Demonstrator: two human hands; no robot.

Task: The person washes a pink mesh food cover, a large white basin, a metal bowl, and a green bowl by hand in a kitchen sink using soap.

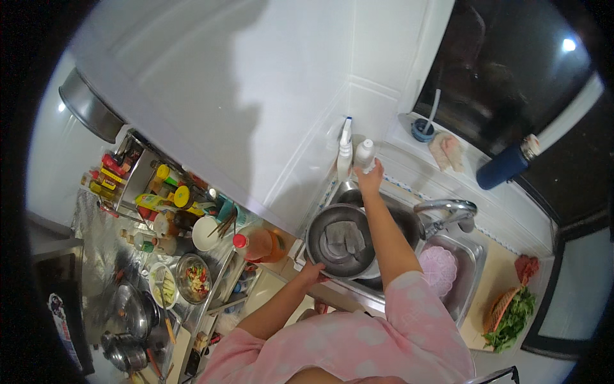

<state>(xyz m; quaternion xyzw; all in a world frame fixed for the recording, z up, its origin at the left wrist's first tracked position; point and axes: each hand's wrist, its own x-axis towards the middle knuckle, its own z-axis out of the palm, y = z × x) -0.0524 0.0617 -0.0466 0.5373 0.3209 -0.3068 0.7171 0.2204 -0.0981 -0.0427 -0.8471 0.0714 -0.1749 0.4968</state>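
Note:
A dark round pan (319,266) rests over the left basin of the steel sink, with a folded grey cloth (344,238) lying inside it. My left hand (314,273) is at the pan's lower left rim, its fingers partly hidden under the edge. Reaching past the pan, my right hand (370,177) touches the lower part of a white bottle (365,151) in the corner; whether it grips the bottle is not clear. Beside that bottle stands a white spray bottle (344,156). A chrome faucet (443,206) rises behind the sink.
A pink scalloped basin (438,271) sits in the right sink basin (472,269). Leafy greens in a basket (501,307) lie at the right. On the sill stands a blue flask (501,165). An orange-filled jug (264,245), bowls of chopped food and seasoning bottles crowd the left counter.

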